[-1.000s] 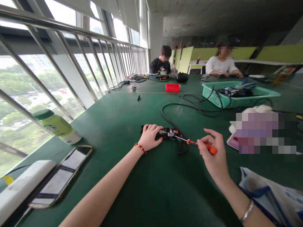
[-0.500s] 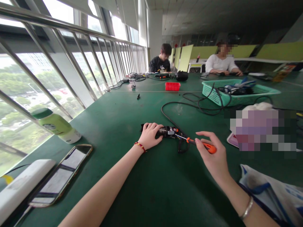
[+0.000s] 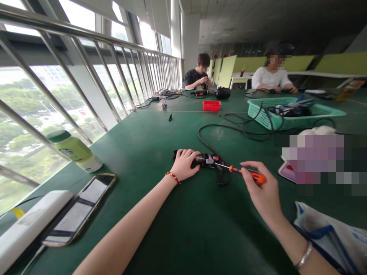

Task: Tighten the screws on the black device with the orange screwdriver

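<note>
My left hand (image 3: 185, 164) is pressed down over a small black device (image 3: 205, 160) with exposed parts, which lies on the green table (image 3: 160, 145). A black cable (image 3: 206, 141) runs from the device toward the back. My right hand (image 3: 262, 191) is closed on an orange-handled screwdriver (image 3: 248, 173). The screwdriver's metal tip touches the device's right end.
A phone (image 3: 78, 208) and a white oblong box (image 3: 28, 225) lie at the near left, with a green-capped bottle (image 3: 76, 151) behind them. A teal basket (image 3: 295, 114) and a red tray (image 3: 211, 105) stand further back. Two people sit at the far end. A white bag (image 3: 335, 233) lies near right.
My right hand's fingers have curled a little further round the screwdriver handle. The left hand and the device stay put. The view has shifted slightly.
</note>
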Tool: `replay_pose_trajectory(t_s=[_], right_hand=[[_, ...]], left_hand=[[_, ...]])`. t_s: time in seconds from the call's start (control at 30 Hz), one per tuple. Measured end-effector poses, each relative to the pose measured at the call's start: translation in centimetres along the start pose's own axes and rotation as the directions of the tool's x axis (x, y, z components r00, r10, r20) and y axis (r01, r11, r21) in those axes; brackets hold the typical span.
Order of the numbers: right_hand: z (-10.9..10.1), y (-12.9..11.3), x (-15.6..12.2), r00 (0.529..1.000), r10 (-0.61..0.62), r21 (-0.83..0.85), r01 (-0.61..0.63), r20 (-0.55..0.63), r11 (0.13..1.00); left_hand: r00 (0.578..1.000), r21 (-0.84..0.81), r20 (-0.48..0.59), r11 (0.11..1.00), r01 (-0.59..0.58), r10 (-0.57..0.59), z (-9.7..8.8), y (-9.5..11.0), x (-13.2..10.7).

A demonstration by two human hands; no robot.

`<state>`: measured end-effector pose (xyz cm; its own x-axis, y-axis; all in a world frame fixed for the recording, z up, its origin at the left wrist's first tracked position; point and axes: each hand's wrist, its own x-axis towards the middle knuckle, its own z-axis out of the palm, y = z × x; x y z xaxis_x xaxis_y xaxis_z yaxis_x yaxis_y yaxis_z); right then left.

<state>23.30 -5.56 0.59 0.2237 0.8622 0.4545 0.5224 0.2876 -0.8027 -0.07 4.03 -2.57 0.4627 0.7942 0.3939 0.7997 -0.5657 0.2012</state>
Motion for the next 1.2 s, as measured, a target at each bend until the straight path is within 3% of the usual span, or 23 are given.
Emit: replay_pose_trajectory(t_s=[0.1, 0.2, 0.37, 0.5, 0.63, 0.73, 0.87, 0.97, 1.2], right_hand=[[0.17, -0.04, -0.08, 0.997, -0.062, 0.01, 0.062, -0.041, 0.998], [0.41, 0.04, -0.08, 0.998, -0.047, 0.082, 0.051, -0.045, 0.995], [0.33, -0.26, -0.08, 0.997, 0.027, 0.132, -0.037, 0.077, 0.991], [0.25, -0.77, -0.24, 0.991, -0.057, 0.045, 0.052, 0.12, 0.998], [0.6, -0.75, -0.37, 0.989, -0.147, 0.032, 0.147, -0.014, 0.989], [0.74, -0.53, -0.31, 0.985, -0.141, 0.027, 0.144, -0.097, 0.989], [0.5, -0.47, -0.2, 0.995, -0.08, -0.112, 0.074, -0.051, 0.991], [0.26, -0.53, -0.21, 0.994, -0.102, -0.205, 0.094, -0.033, 0.974], [0.19, -0.31, -0.23, 0.928, -0.371, -0.423, 0.321, -0.039, 0.847]], left_hand=[[1.0, 0.003, 0.003, 1.0, 0.001, -0.001, -0.05, 0.06, 0.06], [1.0, 0.004, 0.004, 1.0, 0.009, -0.009, -0.18, 0.22, 0.14], [0.999, -0.004, 0.016, 1.0, 0.029, -0.029, -0.46, 0.47, 0.22], [0.999, -0.003, 0.016, 1.0, 0.028, -0.028, -0.46, 0.47, 0.25], [1.0, -0.009, 0.015, 1.0, 0.024, -0.024, -0.34, 0.32, 0.29], [1.0, -0.017, 0.009, 1.0, 0.018, -0.018, -0.3, 0.22, 0.32], [1.0, -0.034, 0.007, 0.999, 0.011, -0.01, -0.31, 0.21, 0.33], [1.0, -0.047, 0.008, 0.999, 0.007, -0.006, -0.37, 0.22, 0.37], [1.0, -0.048, 0.014, 0.999, 0.011, -0.01, -0.41, 0.18, 0.67]])
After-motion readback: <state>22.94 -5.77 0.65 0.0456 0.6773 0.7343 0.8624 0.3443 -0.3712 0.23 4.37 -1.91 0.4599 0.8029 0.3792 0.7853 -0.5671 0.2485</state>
